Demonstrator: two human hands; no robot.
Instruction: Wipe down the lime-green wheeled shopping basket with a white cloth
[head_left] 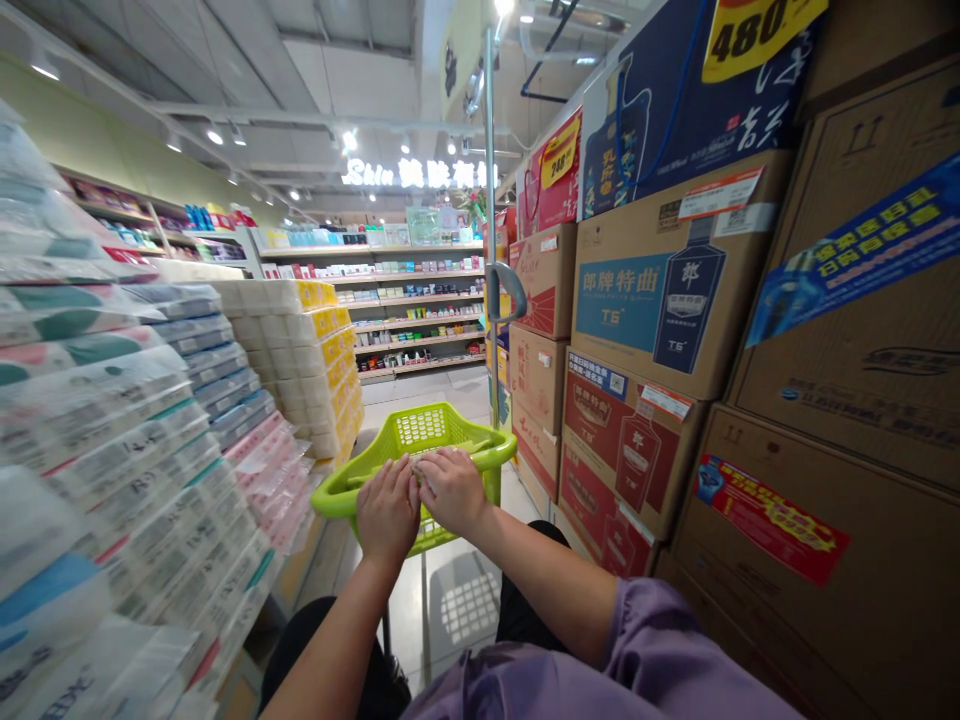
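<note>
A lime-green plastic shopping cart (442, 432) stands in a store aisle right in front of me. My left hand (387, 510) is closed over the cart's near handle bar. My right hand (450, 487) grips the same bar just beside it, the two hands touching. The basket looks empty through its mesh walls. A grey pole with a curved grey handle (504, 290) rises from the cart's right side. My purple sleeve (660, 655) shows at the bottom right.
Stacked tissue packs (135, 440) line the left side of the aisle. Tall piles of cardboard liquor boxes (660, 300) wall the right. Product shelves (420, 310) stand at the far end. Pale tiled floor (450, 600) runs ahead.
</note>
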